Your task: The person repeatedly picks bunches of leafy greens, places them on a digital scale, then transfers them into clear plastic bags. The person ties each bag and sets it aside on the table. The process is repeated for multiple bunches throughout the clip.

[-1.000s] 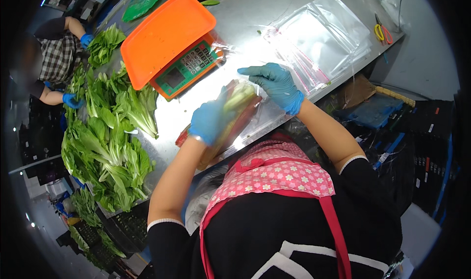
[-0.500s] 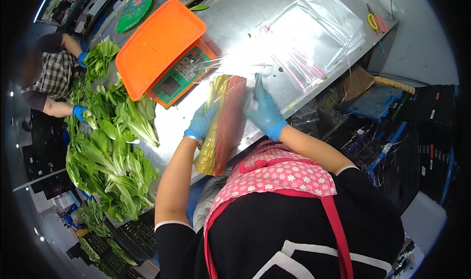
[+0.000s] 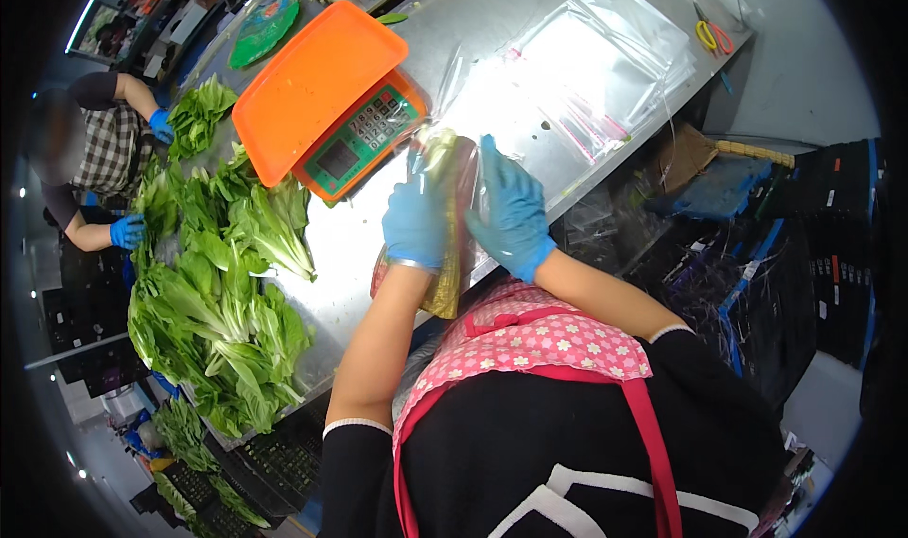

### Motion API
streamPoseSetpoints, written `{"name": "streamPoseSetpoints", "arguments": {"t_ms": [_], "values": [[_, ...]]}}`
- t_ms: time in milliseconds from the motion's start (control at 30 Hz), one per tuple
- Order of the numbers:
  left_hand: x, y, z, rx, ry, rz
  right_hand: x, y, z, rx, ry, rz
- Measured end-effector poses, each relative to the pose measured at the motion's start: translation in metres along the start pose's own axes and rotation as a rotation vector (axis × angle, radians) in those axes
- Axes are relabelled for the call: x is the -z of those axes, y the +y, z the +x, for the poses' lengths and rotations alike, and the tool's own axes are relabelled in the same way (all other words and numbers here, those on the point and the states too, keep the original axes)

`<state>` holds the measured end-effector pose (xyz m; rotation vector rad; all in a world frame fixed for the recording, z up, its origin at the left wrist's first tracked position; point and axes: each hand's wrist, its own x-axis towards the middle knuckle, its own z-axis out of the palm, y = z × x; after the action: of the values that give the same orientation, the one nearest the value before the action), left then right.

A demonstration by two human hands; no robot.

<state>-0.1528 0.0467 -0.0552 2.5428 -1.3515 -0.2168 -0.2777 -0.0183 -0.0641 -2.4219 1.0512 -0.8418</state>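
Observation:
A clear plastic bag printed yellow and red (image 3: 443, 287) stands tilted at the table's near edge, between my two blue-gloved hands. Pale stems (image 3: 438, 148) show through the film at its upper end. My left hand (image 3: 416, 224) is wrapped over the bag's left side, its fingertips blurred. Along the right side lies my right hand (image 3: 515, 207), fingers stretched out and thumb beside the bag's edge. Just beyond the bag is a digital scale (image 3: 355, 145) with an orange tray (image 3: 317, 84), which holds nothing.
Heaped leafy greens (image 3: 213, 320) cover the table's left part. A stack of clear bags (image 3: 615, 46) lies at the far right, near scissors (image 3: 711, 35) with yellow and red handles. Black crates (image 3: 837, 254) stand on the right. Across the greens, a co-worker's gloved hand (image 3: 128, 231) is visible.
My left hand has moved right and over the bag, which has shifted and turned more upright. My right hand has come in against its side. The co-worker's nearer hand has drawn back left.

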Motion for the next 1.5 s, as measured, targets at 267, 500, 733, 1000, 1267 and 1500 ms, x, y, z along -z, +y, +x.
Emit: {"name": "streamPoseSetpoints", "arguments": {"t_ms": [267, 500, 733, 1000, 1267, 1500], "values": [[-0.032, -0.019, -0.003, -0.094, 0.087, -0.047, -0.034, -0.043, 0.050, 0.734, -0.007, -0.053], [-0.011, -0.006, -0.015, -0.162, -0.034, 0.086, -0.016, -0.033, 0.062, 0.717, 0.181, -0.011], [-0.018, -0.011, -0.022, -0.251, 0.055, 0.149, -0.018, -0.034, 0.047, 0.743, -0.038, -0.083], [-0.020, 0.008, -0.014, -0.101, 0.156, -0.052, -0.001, -0.057, 0.017, 0.897, -0.132, 0.100], [0.008, -0.003, -0.005, -0.101, 0.114, -0.328, -0.015, -0.004, -0.059, -0.295, -0.128, 0.611], [-0.006, 0.038, 0.028, -0.109, 0.051, -0.096, 0.010, -0.006, -0.070, -0.618, -0.758, 0.916]]}}
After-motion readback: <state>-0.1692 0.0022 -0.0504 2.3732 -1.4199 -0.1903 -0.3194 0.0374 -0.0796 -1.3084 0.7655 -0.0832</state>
